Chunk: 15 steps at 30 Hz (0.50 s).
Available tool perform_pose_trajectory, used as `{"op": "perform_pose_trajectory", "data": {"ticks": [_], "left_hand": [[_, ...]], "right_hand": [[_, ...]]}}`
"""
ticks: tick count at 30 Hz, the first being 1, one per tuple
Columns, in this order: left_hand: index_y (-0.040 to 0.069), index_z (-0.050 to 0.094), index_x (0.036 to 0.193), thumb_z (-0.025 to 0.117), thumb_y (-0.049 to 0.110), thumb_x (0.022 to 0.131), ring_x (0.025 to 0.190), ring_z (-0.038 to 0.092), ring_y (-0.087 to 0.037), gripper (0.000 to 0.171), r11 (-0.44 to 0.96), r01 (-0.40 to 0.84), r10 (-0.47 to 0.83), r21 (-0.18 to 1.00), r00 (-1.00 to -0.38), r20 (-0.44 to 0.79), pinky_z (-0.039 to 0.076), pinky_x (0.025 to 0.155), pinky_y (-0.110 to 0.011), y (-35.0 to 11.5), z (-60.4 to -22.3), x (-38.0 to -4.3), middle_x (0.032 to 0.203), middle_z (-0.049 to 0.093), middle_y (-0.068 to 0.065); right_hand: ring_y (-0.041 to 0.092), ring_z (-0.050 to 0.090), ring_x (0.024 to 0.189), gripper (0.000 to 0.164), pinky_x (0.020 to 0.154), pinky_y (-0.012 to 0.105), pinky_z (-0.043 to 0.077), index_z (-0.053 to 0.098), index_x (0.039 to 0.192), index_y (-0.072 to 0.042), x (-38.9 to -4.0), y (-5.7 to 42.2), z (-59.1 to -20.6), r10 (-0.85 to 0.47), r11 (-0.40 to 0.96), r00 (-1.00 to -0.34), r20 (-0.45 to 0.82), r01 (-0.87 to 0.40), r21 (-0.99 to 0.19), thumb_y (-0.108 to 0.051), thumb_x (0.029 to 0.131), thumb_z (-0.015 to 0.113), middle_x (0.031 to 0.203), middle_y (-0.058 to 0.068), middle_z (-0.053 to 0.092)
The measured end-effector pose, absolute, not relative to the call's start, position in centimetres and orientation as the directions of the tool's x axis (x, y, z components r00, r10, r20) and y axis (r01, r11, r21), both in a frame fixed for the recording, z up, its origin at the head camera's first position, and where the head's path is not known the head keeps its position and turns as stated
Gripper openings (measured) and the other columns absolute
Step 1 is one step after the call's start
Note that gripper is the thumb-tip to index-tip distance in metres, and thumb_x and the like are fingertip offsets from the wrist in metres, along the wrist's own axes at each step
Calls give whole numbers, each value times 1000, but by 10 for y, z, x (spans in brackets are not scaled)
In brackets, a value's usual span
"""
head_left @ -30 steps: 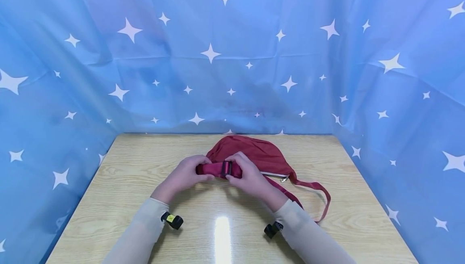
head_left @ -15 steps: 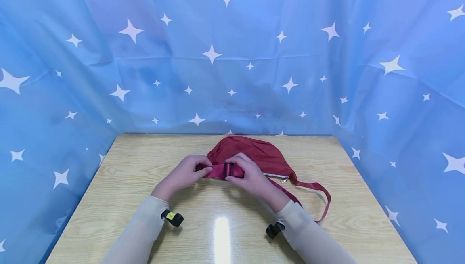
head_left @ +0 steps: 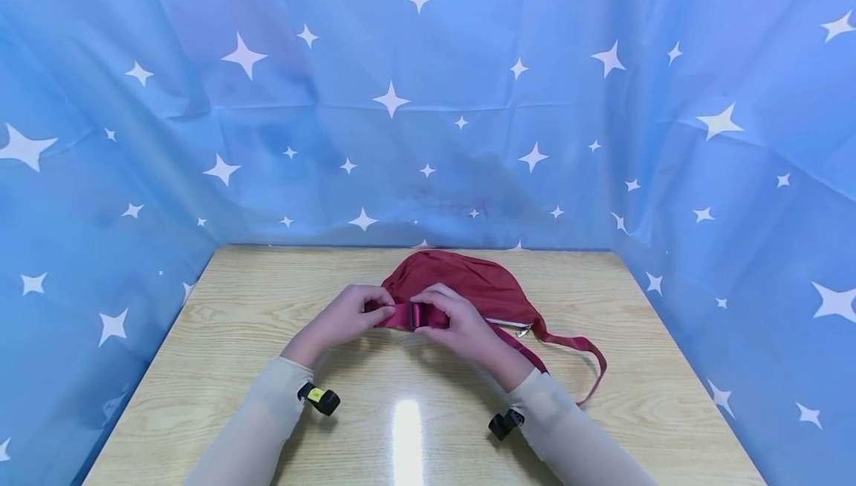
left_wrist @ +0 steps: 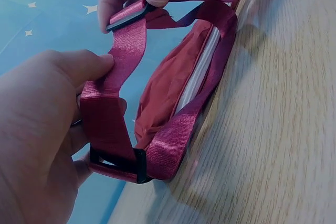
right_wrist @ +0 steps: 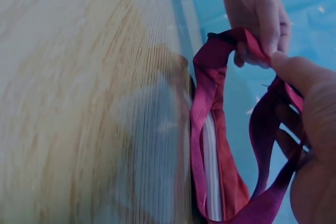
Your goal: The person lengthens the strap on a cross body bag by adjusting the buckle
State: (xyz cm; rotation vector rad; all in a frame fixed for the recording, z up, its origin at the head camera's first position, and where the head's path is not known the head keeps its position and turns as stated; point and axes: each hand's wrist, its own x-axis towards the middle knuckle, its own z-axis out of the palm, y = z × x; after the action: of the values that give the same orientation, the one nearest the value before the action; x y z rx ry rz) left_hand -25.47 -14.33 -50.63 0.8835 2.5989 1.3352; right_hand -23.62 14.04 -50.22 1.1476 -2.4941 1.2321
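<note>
A dark red half-moon bag (head_left: pixel 461 274) with a zipper (left_wrist: pixel 199 69) lies toward the back of the table. In front of it both hands hold its shiny red strap (left_wrist: pixel 107 124) raised. My left hand (head_left: pixel 341 319) pinches the strap between thumb and fingers, left of a black slider buckle (head_left: pixel 416 315). My right hand (head_left: pixel 464 330) grips the strap right at that buckle, thumb below and fingers above. A second black buckle (left_wrist: pixel 140 166) hangs in the strap loop below the left fingers in the left wrist view.
The pale wood table (head_left: pixel 221 367) reaches to a blue curtain (head_left: pixel 321 99) with white stars on its back and sides. Right of the bag, a loose strap loop (head_left: pixel 598 367) curls on the tabletop. A zipper pull (head_left: pixel 523 331) shows at the bag's right end.
My left thumb has come up onto the strap and pinches it, where it was lower before. The slider buckle has shifted and turned slightly between the hands. The bag has stayed put.
</note>
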Motion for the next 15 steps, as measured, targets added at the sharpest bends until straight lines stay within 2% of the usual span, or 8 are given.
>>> {"op": "perform_pose_trajectory", "data": {"ticks": [7,11,15], "left_hand": [[22,80,105,72,12,108,86,63,-14,13,443,462,537,768,-823,185,55,80,-33,-142,-507,-256,93,70,9],[22,81,107,73,17,108,83,63,-13,10,443,459,540,770,-822,180,55,76,-32,-141,-506,-257,90,71,10],[21,82,110,73,18,109,84,64,-12,10,440,470,555,765,-812,179,56,77,-32,-140,-504,-257,94,73,11]], "right_hand": [[19,62,131,50,111,41,54,73,139,-7,-237,139,-504,-578,369,-687,440,-701,-610,-10,94,91,138,-3,66],[19,62,131,49,111,41,53,73,139,-9,-236,139,-504,-574,367,-685,448,-705,-607,-10,93,92,137,-3,67],[19,63,130,49,111,40,53,72,139,-10,-235,137,-505,-573,359,-690,441,-696,-622,-10,94,91,137,-3,67]]}}
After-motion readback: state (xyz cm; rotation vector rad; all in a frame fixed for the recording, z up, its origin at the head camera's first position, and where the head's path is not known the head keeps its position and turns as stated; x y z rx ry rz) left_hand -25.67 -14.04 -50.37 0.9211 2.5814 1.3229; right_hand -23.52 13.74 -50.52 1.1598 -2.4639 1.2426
